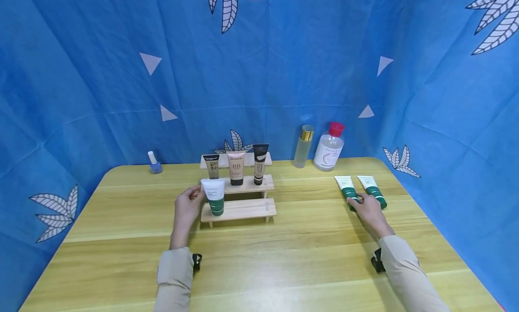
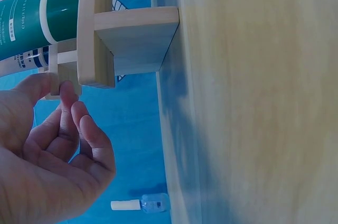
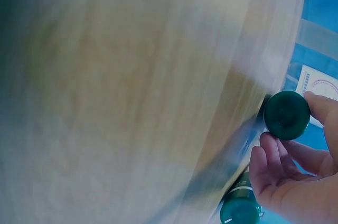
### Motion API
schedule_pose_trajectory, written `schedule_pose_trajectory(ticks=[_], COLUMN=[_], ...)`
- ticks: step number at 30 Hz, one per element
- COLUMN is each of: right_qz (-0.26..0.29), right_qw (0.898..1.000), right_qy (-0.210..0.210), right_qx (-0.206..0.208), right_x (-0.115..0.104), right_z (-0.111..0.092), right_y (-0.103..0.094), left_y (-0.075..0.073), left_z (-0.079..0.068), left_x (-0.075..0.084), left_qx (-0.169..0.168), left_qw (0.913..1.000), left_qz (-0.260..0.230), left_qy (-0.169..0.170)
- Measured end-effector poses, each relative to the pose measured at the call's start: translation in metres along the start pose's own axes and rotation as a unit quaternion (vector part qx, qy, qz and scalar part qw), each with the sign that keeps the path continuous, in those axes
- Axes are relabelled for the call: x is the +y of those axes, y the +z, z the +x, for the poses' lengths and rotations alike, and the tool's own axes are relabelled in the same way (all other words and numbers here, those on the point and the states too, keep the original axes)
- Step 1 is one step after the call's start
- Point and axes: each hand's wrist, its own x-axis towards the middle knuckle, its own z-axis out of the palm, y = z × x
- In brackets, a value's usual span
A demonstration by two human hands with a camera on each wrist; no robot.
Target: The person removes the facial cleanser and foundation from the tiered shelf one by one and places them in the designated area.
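A white-and-green cream tube stands cap down on the lowest step of a small wooden tiered rack. My left hand is beside it, at the rack's left end. In the left wrist view, the fingers are loosely bent below the tube's green cap, with no tube between them. At the table's right side, my right hand grips a second green-capped cream tube between thumb and fingers. A third such tube lies just right of it, partly behind the hand.
On the rack's middle step stand a small gold-and-black tube, a pink BB cream tube and a black-capped tube. Behind are a gold-capped bottle, a red-capped bottle and a nail polish bottle. Blue cloth hangs around the table.
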Motion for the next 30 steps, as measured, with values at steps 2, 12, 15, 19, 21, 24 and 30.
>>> schedule_pose_trajectory(ticks=[2,12,15,19,21,24,30], right_qz=[0.0,0.004,0.001,0.009,0.016,0.03,0.047], right_qw=[1.0,1.0,1.0,1.0,0.999,0.998,0.993], right_qy=[-0.002,0.015,0.012,0.019,0.023,0.018,-0.031], right_qx=[0.004,-0.001,0.002,0.012,0.026,0.06,0.104], right_x=[0.0,-0.004,-0.002,-0.001,-0.003,-0.007,-0.025], right_z=[0.001,-0.004,-0.004,-0.007,-0.009,-0.01,-0.014], right_y=[-0.001,-0.004,-0.003,-0.003,-0.004,-0.006,-0.004], left_y=[0.0,-0.001,0.0,0.001,0.001,0.001,0.0], left_z=[0.0,0.0,0.0,-0.001,-0.001,-0.001,-0.001], left_x=[0.001,0.0,-0.001,-0.001,-0.001,-0.001,-0.001], left_qx=[0.001,0.0,-0.003,-0.004,-0.004,-0.005,0.0], left_qw=[1.0,1.0,1.0,1.0,1.0,1.0,1.0], left_qz=[-0.002,-0.005,-0.007,-0.006,-0.005,-0.006,-0.005], left_qy=[0.001,-0.001,-0.003,-0.001,0.001,0.0,0.007])
